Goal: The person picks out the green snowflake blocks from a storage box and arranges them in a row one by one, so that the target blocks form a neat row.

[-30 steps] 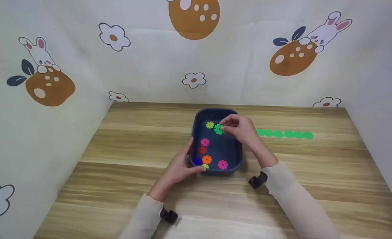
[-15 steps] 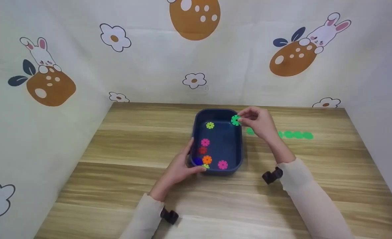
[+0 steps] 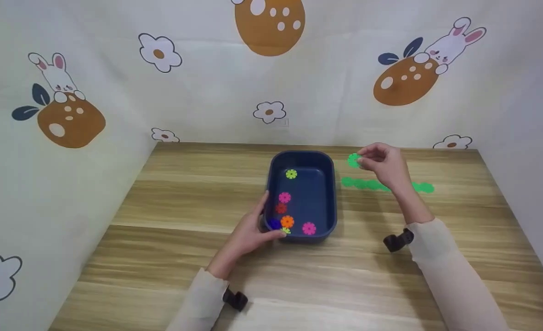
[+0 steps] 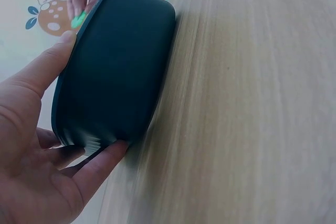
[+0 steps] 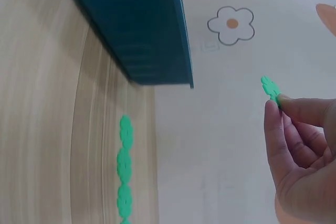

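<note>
My right hand [image 3: 387, 169] pinches a green snowflake disc [image 3: 353, 160] between thumb and fingertips, raised above the table to the right of the bin. The disc appears nearly edge-on in the right wrist view, its notched rim [image 5: 269, 85] showing past the fingertips. Below it on the table lies a row of several green snowflake discs [image 3: 362, 184], partly covered by my right hand and wrist. My left hand [image 3: 249, 233] holds the dark blue bin [image 3: 332, 197] at its near left corner. In the left wrist view, the thumb is at the rim and fingers press the outer wall [image 4: 115, 66].
Inside the bin lie loose snowflake discs: a yellow-green one [image 3: 291, 174], two pink ones [image 3: 309, 228], a red one [image 3: 281, 208], an orange one [image 3: 287, 221] and a blue one [image 3: 274, 224]. A patterned cloth [image 3: 207, 92] hangs behind the wooden table [image 3: 198, 184].
My right hand has carried the green snowflake disc from over the bin up and rightward, past its right rim. More of the green row now shows. My left hand stays on the bin.
</note>
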{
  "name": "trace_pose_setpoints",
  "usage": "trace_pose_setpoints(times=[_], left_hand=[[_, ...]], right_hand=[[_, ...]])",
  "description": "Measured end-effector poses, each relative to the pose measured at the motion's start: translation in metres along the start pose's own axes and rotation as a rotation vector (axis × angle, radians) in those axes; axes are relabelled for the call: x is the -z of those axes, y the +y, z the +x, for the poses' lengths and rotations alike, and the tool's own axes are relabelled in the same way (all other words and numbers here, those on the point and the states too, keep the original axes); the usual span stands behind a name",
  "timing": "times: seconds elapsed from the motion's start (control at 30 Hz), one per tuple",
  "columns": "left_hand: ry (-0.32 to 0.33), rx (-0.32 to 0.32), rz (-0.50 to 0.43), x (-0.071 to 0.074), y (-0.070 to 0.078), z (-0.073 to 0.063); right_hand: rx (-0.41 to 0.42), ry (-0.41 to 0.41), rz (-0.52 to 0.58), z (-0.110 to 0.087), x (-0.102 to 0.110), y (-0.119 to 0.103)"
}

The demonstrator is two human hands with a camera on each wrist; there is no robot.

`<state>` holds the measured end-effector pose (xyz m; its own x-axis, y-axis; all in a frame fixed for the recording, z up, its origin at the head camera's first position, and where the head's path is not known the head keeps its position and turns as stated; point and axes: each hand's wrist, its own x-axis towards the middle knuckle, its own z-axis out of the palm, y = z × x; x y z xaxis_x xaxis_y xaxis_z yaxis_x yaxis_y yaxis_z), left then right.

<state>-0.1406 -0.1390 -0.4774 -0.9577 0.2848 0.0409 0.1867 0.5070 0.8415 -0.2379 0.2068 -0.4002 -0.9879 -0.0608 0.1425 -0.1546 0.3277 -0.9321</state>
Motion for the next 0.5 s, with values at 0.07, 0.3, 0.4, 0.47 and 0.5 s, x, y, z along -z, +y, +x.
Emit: trace_pose_setpoints(times=[0.07, 0.3, 0.4, 0.47, 0.5], left_hand=[[0.001, -0.003, -0.001, -0.001, -0.001, 0.000], [-0.001, 0.010, -0.005, -0.002, -0.001, 0.001], [0.000, 0.010, -0.005, -0.002, -0.001, 0.001], [0.001, 0.015, -0.008, -0.002, -0.001, 0.001], [0.000, 0.017, -0.008, -0.002, -0.001, 0.001]], right_hand=[[-0.006, 0.010, -0.007, 0.000, 0.006, 0.004], [-0.029, 0.055, -0.039, 0.000, 0.031, 0.019], [-0.040, 0.089, -0.062, -0.002, 0.042, 0.025], [-0.053, 0.112, -0.081, -0.003, 0.049, 0.028], [-0.061, 0.124, -0.087, -0.004, 0.052, 0.030]])
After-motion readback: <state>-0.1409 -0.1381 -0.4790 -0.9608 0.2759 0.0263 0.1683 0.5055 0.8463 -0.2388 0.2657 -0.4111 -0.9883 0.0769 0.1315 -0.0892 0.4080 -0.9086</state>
